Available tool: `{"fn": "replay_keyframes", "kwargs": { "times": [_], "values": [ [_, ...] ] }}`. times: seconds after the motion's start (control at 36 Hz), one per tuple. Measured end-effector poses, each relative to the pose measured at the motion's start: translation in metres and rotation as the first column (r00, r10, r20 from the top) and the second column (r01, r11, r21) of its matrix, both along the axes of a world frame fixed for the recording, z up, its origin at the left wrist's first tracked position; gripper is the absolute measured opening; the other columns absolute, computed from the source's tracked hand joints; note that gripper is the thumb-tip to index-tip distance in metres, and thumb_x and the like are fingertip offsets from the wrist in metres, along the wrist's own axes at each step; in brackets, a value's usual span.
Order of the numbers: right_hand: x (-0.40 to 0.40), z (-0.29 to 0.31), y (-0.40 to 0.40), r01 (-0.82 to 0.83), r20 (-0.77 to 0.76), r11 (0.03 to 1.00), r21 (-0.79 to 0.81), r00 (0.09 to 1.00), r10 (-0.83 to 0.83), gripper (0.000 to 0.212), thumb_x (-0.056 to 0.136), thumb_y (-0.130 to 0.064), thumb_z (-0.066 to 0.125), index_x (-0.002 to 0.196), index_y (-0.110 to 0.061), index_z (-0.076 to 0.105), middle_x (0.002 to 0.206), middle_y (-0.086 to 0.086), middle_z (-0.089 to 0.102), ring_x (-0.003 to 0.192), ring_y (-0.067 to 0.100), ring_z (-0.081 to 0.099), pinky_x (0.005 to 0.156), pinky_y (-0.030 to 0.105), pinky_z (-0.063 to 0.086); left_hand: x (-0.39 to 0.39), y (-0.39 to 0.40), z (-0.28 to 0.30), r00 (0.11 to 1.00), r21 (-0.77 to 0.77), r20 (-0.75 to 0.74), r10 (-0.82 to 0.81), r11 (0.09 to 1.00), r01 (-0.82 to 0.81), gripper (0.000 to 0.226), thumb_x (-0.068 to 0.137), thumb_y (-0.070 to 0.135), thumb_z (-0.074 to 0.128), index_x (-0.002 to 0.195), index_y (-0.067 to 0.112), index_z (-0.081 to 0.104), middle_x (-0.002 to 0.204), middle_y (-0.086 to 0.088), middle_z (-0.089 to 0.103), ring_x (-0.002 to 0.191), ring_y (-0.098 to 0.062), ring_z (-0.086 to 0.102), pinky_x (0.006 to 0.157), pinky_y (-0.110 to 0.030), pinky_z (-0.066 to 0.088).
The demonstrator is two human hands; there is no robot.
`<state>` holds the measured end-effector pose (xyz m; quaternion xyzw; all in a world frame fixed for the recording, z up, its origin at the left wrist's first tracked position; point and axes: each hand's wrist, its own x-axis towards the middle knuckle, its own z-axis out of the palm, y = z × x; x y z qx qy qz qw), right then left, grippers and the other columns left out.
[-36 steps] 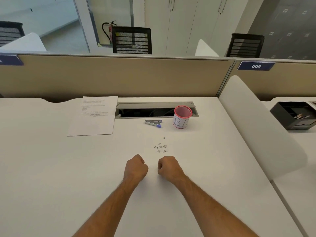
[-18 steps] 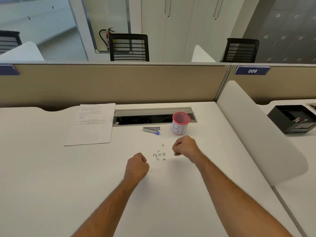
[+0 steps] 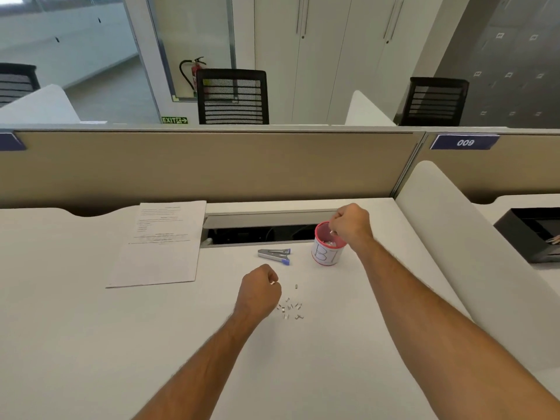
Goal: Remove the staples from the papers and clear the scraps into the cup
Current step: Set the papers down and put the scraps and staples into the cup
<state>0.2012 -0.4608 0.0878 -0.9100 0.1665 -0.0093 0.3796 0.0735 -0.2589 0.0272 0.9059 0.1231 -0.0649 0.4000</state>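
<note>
A small white cup (image 3: 325,256) with a red rim and handwritten letters stands at the back of the white desk. My right hand (image 3: 351,222) hovers over its rim, fingers pinched on a tiny pale staple scrap. Several loose staple scraps (image 3: 291,307) lie scattered mid-desk. My left hand (image 3: 257,294) rests just left of them, fingers closed, with a small bright scrap at its fingertips. A metal staple remover (image 3: 274,254) with blue tips lies left of the cup. The papers (image 3: 163,244) lie flat at the back left.
An open cable slot (image 3: 260,231) runs along the desk's back edge behind the cup. A beige partition (image 3: 212,165) closes the far side. A white rounded divider (image 3: 454,237) borders the right, with a black desk tray (image 3: 533,234) beyond it.
My right hand left the staple pile and rose back-right to the cup's rim. My left hand slid forward to the left edge of the scraps and pinched one.
</note>
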Motion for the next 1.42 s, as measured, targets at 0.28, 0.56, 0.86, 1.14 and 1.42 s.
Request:
{"fn": "replay_keyframes", "kwargs": {
  "times": [0.28,0.56,0.86,1.14,1.42],
  "values": [
    [0.036,-0.009,0.007,-0.102,-0.091,0.972,-0.212,0.992,0.085,0.013,0.082,-0.005,0.067,0.09,-0.005,0.078,0.091,0.013,0.074,0.088,0.03,0.07,0.075,0.035,0.061,0.024,0.014,-0.017,1.0,0.012,-0.012,0.022,1.0,-0.021,0.017,0.095,0.012,0.058,0.112,0.013,0.065,0.11,-0.001,0.067,0.099,-0.015,0.062,0.087,-0.024,0.052],
    [0.037,-0.013,0.007,-0.114,-0.112,0.947,-0.301,0.99,0.084,0.018,0.084,-0.014,0.07,0.099,-0.008,0.078,0.1,0.013,0.074,0.093,0.031,0.068,0.078,0.039,0.062,0.024,0.019,-0.028,0.999,0.02,-0.024,0.036,0.999,-0.035,0.016,0.094,0.011,0.058,0.109,0.013,0.065,0.112,-0.003,0.067,0.092,-0.014,0.058,0.084,-0.023,0.05],
    [0.009,-0.006,0.018,-0.111,-0.039,0.963,-0.247,0.994,0.104,0.016,0.083,-0.006,0.065,0.091,-0.01,0.079,0.093,0.01,0.073,0.09,0.03,0.068,0.068,0.032,0.056,0.007,0.015,-0.02,0.997,-0.021,-0.07,0.03,0.999,-0.032,0.021,0.094,0.005,0.055,0.111,0.011,0.064,0.11,-0.003,0.066,0.094,-0.014,0.058,0.084,-0.024,0.051],
    [-0.052,-0.059,0.045,-0.471,-0.198,0.877,-0.097,0.873,0.446,0.034,0.086,0.008,0.053,0.098,-0.012,0.078,0.102,0.005,0.074,0.078,0.019,0.065,0.071,0.031,0.057,-0.023,0.009,-0.035,0.975,-0.114,-0.218,-0.046,0.993,0.022,0.042,0.092,-0.002,0.047,0.132,0.011,0.053,0.127,-0.007,0.06,0.101,-0.018,0.056,0.083,-0.023,0.048],
    [-0.091,-0.105,0.05,-0.632,-0.36,0.758,-0.161,0.753,0.552,0.06,0.088,0.008,0.053,0.144,-0.015,0.056,0.143,0.006,0.051,0.134,0.025,0.045,0.11,0.033,0.041,-0.035,0.0,-0.038,0.97,-0.218,-0.224,-0.094,0.975,0.044,0.054,0.089,-0.005,0.043,0.14,0.012,0.046,0.129,-0.006,0.058,0.116,-0.021,0.057,0.097,-0.029,0.05]
  ]
}}
